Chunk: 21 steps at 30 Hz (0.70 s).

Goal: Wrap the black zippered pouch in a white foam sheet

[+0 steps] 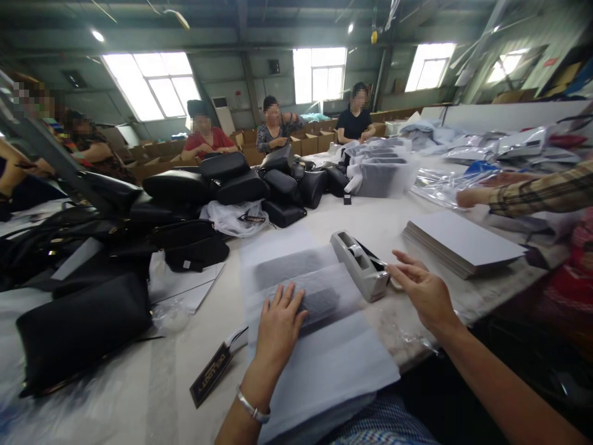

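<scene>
My left hand (280,327) lies flat with fingers spread, pressing on white tissue paper (319,361) folded over a dark item that shows faintly through it. A black hang tag (210,374) with gold lettering sticks out on the left of the wrap. Just right of the wrap stands a grey tape dispenser (361,266). At its near cutting end is my right hand (424,293), thumb and forefinger closed in a pinch on the tape, the other fingers loosely extended. The clear strip itself hardly shows.
Black handbags (88,327) crowd the left, with more black bags (231,176) piled behind. A stack of white boards (463,241) lies right. Tissue-wrapped bags (382,170) stand farther back. A co-worker's plaid sleeve (542,191) reaches in over clear plastic bags (438,185). Several people work across the table.
</scene>
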{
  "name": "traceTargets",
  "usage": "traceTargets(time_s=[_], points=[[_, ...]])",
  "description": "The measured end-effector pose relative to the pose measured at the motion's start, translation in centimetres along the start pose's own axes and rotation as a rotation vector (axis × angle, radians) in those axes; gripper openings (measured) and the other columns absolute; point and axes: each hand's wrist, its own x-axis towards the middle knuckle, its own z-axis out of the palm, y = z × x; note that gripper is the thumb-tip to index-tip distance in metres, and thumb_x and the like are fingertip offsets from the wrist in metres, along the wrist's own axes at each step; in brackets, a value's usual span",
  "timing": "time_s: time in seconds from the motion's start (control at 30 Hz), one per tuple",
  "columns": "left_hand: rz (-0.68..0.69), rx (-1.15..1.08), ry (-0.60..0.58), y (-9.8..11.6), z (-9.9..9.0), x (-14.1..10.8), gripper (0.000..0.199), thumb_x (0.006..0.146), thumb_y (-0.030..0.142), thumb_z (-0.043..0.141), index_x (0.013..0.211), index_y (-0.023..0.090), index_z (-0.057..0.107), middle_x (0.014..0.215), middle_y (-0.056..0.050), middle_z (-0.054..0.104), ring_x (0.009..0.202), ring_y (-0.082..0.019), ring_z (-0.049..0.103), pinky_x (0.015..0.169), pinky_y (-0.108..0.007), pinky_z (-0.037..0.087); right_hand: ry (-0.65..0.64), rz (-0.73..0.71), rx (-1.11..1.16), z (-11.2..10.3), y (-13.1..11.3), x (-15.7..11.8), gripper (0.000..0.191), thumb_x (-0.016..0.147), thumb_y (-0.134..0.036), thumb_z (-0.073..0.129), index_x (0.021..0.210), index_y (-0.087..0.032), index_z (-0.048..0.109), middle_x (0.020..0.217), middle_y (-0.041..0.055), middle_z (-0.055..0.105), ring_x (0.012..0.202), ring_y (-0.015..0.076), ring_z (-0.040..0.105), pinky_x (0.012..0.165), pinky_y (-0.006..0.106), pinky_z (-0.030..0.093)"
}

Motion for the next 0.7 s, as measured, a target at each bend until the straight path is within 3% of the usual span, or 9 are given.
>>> traceTargets(time_s=[0.07, 0.17, 0.3, 0.43, 0.53, 0.63, 0.7], points=[[-0.003, -0.001, -0.001, 0.0, 0.0, 0.0, 0.044, 0.098, 0.032, 0.050, 0.142, 0.028, 0.048, 0.155, -0.003, 0.039, 0.143, -0.031, 0.036, 0.109, -0.057, 0.040, -0.029, 0.086, 0.045, -0.7, 0.3, -1.1, 0.031, 0.073, -0.049, 0.078, 0.091, -0.024, 0.078, 0.122, 0.0048, 0.068, 0.116, 0.0245, 0.060, 0.105, 0.036, 0.045], [0.006, 0.000, 0.014, 0.0, 0.3, 0.0, 0.044, 0.098, 0.032, 0.050, 0.141, 0.028, 0.049, 0.155, -0.003, 0.040, 0.142, -0.032, 0.036, 0.109, -0.057, 0.041, -0.067, 0.316, 0.213, -1.5, 1.8, -2.0, 0.039, 0.066, -0.052, 0.082, 0.089, -0.021, 0.077, 0.092, 0.0049, 0.073, 0.088, 0.0195, 0.067, 0.082, 0.030, 0.057], [0.020, 0.002, 0.038, -0.2, 0.7, -0.1, 0.044, 0.097, 0.032, 0.051, 0.141, 0.028, 0.049, 0.154, -0.004, 0.041, 0.142, -0.032, 0.036, 0.108, -0.056, 0.042, -0.076, 0.426, 0.266, -1.4, 4.1, -1.8, 0.044, 0.053, -0.049, 0.090, 0.081, -0.017, 0.077, 0.074, 0.0025, 0.069, 0.063, 0.0122, 0.061, 0.062, 0.023, 0.056], [0.024, 0.003, 0.047, -0.3, 0.6, 0.0, 0.043, 0.097, 0.031, 0.051, 0.141, 0.028, 0.050, 0.153, -0.005, 0.041, 0.141, -0.031, 0.038, 0.109, -0.055, 0.042, -0.043, 0.329, 0.109, -1.7, 5.8, -0.9, 0.048, 0.059, -0.052, 0.086, 0.088, -0.016, 0.077, 0.077, 0.0036, 0.072, 0.060, 0.0125, 0.060, 0.062, 0.025, 0.055], [0.022, 0.005, 0.049, -0.3, 0.5, 0.0, 0.043, 0.097, 0.031, 0.051, 0.140, 0.028, 0.050, 0.153, -0.005, 0.042, 0.141, -0.031, 0.039, 0.108, -0.055, 0.042, -0.117, 0.198, -0.162, -3.2, 6.3, -0.9, 0.046, 0.069, -0.058, 0.077, 0.090, -0.017, 0.077, 0.079, 0.0059, 0.074, 0.062, 0.0179, 0.064, 0.064, 0.031, 0.056], [0.032, 0.011, 0.054, -0.2, 0.7, 0.0, 0.044, 0.097, 0.031, 0.052, 0.141, 0.027, 0.050, 0.153, -0.005, 0.042, 0.141, -0.032, 0.038, 0.108, -0.055, 0.043, -0.158, 0.016, -0.381, -4.9, 5.0, -1.1, 0.041, 0.075, -0.059, 0.070, 0.088, -0.021, 0.078, 0.083, 0.0063, 0.076, 0.068, 0.0235, 0.068, 0.069, 0.036, 0.058], [0.029, 0.011, 0.054, -0.2, 0.8, -0.1, 0.045, 0.097, 0.031, 0.052, 0.141, 0.028, 0.049, 0.154, -0.005, 0.041, 0.142, -0.032, 0.037, 0.108, -0.056, 0.043, -0.244, -0.192, -0.455, -5.2, 2.9, -0.9, 0.032, 0.080, -0.055, 0.068, 0.089, -0.025, 0.078, 0.090, 0.0052, 0.076, 0.078, 0.0253, 0.071, 0.078, 0.037, 0.057]])
